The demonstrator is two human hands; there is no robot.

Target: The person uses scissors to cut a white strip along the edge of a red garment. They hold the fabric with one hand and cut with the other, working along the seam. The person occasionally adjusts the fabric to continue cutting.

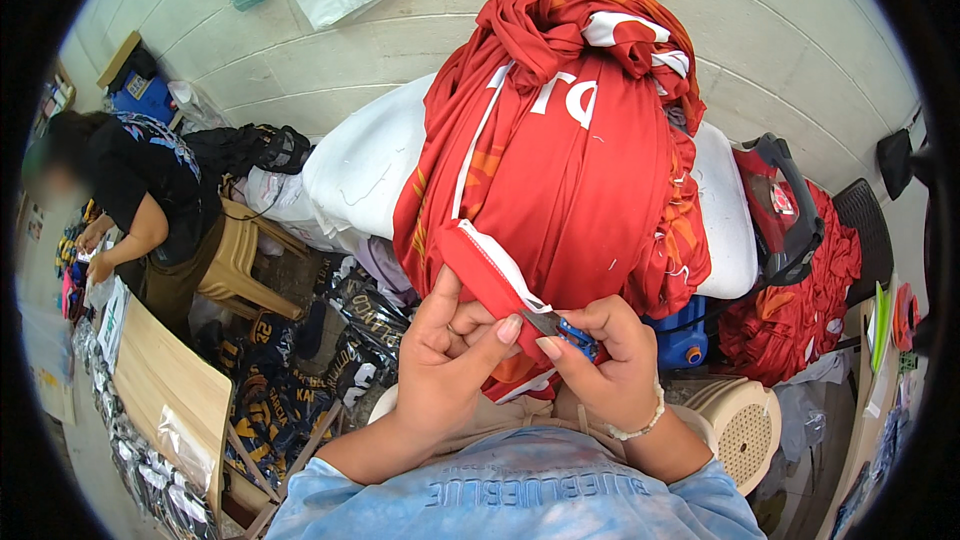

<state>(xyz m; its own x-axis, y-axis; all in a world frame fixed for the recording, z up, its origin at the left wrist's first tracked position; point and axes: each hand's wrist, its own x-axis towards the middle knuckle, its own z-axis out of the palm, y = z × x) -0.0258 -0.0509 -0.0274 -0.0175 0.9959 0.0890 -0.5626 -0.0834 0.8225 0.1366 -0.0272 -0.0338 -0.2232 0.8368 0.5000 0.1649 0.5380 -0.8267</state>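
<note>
Two hands meet just above the person's lap, both closed on the same piece of red cloth. The left hand (450, 345) pinches a folded red edge with white trim (487, 275) between thumb and fingers, holding it taut. The right hand (600, 350) grips a small blue-handled thread snipper (572, 332), its metal tip set against that edge right beside the left thumb. So the trimming looks to be in hand on this one hem, not finished: several loose white threads show on the red jersey (560, 170) draped over the knees, which suggests more snipping is left on it.

Beyond the hands, the jersey rises into a tall heap of red garments (590, 30) resting on a white bag (360, 160); whether those are done or waiting cannot be told. To the right lies another red pile (800, 310) by a dark basket (795, 205). Far left, another person (140, 200) sits on a tan plastic stool (235, 260), with dark blue jerseys (265, 395) on the floor.
</note>
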